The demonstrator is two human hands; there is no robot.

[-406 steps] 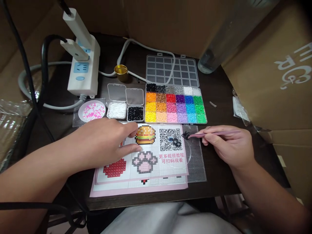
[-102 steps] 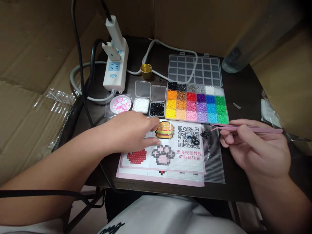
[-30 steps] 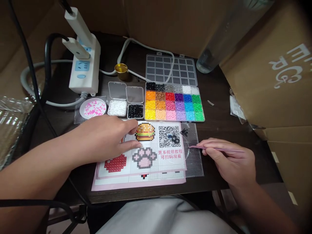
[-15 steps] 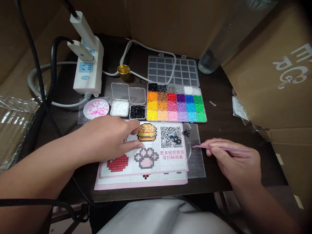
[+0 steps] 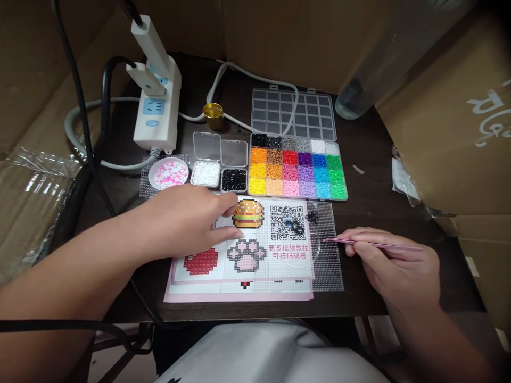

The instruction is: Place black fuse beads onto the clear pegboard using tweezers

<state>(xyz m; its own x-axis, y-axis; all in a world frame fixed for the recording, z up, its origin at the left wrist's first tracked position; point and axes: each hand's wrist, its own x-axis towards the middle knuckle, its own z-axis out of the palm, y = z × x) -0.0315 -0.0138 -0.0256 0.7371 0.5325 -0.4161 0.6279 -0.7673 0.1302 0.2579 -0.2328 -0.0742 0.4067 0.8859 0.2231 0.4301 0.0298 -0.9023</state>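
Note:
My left hand (image 5: 187, 221) lies on the pattern sheet (image 5: 243, 250), fingers curled beside the burger picture (image 5: 248, 213) and above the paw picture (image 5: 246, 255). It presses the sheet and holds nothing. My right hand (image 5: 399, 266) pinches pink tweezers (image 5: 371, 244). Their tips point left, over the clear pegboard (image 5: 329, 255) at the sheet's right edge. A few black beads (image 5: 312, 216) sit on that pegboard near the QR code (image 5: 287, 222).
A bead organizer (image 5: 297, 173) with many colours stands behind the sheet, lid open. Small boxes of white beads (image 5: 206, 174) and black beads (image 5: 233, 180) and a dish of pink beads (image 5: 168, 173) are left of it. A power strip (image 5: 157, 114), a gold cap (image 5: 213, 115) and cardboard walls surround the table.
Since 3.4 s ago my right hand lowered the tweezers from near the organizer toward the pegboard. Over the last second both hands hardly moved; only the view shifted.

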